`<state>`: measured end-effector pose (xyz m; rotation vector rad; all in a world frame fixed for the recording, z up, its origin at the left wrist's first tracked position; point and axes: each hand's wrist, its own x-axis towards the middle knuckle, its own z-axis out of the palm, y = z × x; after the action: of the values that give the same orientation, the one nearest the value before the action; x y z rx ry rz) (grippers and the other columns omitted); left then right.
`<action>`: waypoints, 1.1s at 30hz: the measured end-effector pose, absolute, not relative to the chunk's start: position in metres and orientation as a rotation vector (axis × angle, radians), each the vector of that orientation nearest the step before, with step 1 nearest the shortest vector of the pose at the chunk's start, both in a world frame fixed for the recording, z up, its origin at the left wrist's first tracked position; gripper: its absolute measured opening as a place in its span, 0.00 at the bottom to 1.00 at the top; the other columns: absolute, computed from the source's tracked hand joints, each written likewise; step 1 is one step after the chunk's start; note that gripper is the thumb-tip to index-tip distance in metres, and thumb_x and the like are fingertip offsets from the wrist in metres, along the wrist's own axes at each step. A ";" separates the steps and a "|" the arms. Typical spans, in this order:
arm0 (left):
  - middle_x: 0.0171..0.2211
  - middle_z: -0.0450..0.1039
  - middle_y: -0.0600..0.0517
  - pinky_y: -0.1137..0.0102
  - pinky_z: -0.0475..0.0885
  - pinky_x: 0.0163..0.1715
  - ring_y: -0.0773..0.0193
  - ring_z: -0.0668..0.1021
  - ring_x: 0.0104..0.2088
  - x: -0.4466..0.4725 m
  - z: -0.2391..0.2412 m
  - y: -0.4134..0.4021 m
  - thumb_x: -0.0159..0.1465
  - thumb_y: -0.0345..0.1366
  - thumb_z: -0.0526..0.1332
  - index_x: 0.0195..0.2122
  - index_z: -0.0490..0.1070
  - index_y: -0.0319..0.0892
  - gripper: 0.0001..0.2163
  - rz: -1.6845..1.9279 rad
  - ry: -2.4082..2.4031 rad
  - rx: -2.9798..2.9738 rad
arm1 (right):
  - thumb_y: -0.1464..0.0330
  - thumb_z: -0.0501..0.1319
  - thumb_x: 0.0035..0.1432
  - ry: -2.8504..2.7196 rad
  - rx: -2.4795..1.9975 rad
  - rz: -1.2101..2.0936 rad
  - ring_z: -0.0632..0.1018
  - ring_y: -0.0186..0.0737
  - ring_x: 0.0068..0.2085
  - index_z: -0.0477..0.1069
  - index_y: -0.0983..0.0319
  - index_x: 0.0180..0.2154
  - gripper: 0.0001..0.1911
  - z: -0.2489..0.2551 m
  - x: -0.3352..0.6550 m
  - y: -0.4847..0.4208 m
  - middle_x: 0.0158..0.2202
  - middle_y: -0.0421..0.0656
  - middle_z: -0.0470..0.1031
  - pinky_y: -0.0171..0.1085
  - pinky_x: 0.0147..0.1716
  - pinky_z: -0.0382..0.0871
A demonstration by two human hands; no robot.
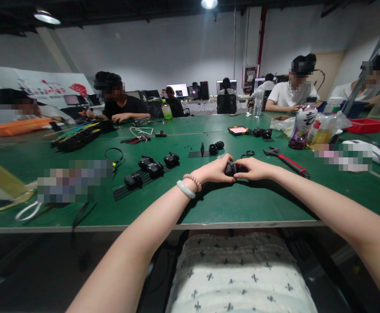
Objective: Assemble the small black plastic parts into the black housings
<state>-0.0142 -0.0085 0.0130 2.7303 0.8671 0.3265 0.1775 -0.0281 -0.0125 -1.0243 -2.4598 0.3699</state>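
Both of my hands meet over the green table (235, 208), gripping one small black part (231, 168) between them. My left hand (218, 168) closes on its left side, a beaded bracelet and a pale bangle on that wrist. From the right, my right hand (253, 168) closes its fingers on the same part. Much of the part is hidden by the fingers, so its exact kind cannot be told. Just beyond lie black rings (249, 153) and a slotted black plate (195, 154) with round black pieces (213, 149) beside it. An adjustable wrench (288, 161) with red-black handles rests to the right.
Left of my hands, a slotted black strip (121, 192) carries several black assemblies (154, 168). Bottles (302, 126) and a red tray (368, 125) stand at the right. An orange tray (17, 127) and a black cable bundle (79, 137) lie at the left. Other people sit across the table.
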 end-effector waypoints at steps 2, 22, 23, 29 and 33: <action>0.35 0.66 0.49 0.70 0.64 0.30 0.61 0.71 0.32 -0.014 0.012 -0.008 0.47 0.44 0.61 0.45 0.54 0.40 0.27 0.334 0.860 2.743 | 0.61 0.58 0.48 -2.479 -1.012 0.326 0.71 0.38 0.33 0.67 0.65 0.38 0.17 -0.012 0.177 -0.028 0.35 0.46 0.72 0.34 0.32 0.61; 0.34 0.65 0.51 0.71 0.63 0.29 0.61 0.71 0.33 -0.013 0.015 -0.010 0.47 0.44 0.61 0.44 0.54 0.41 0.26 0.303 0.889 2.711 | 0.61 0.58 0.47 -2.432 -1.033 0.407 0.71 0.38 0.34 0.67 0.65 0.41 0.19 -0.017 0.181 -0.022 0.37 0.45 0.72 0.34 0.33 0.62; 0.34 0.65 0.51 0.71 0.63 0.29 0.61 0.71 0.33 -0.013 0.015 -0.011 0.47 0.44 0.61 0.44 0.54 0.41 0.26 0.304 0.886 2.711 | 0.61 0.58 0.48 -2.430 -1.028 0.416 0.71 0.38 0.35 0.66 0.65 0.42 0.20 -0.017 0.181 -0.021 0.37 0.45 0.72 0.34 0.33 0.62; 0.34 0.66 0.51 0.71 0.63 0.29 0.62 0.71 0.32 -0.014 0.014 -0.010 0.47 0.44 0.61 0.44 0.55 0.42 0.25 0.316 0.881 2.727 | 0.60 0.56 0.50 -2.432 -1.031 0.436 0.72 0.38 0.36 0.66 0.64 0.43 0.20 -0.018 0.183 -0.019 0.38 0.45 0.72 0.34 0.34 0.62; 0.33 0.65 0.52 0.71 0.62 0.29 0.62 0.71 0.32 -0.014 0.014 -0.010 0.46 0.44 0.61 0.43 0.55 0.41 0.25 0.326 0.881 2.722 | 0.59 0.53 0.52 -2.413 -1.057 0.449 0.72 0.38 0.36 0.66 0.64 0.42 0.19 -0.018 0.182 -0.020 0.38 0.46 0.71 0.35 0.35 0.62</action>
<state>-0.0137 -0.0096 0.0137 2.7220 0.8805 0.3260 0.1816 -0.0197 -0.0181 -1.0573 -2.4132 0.4488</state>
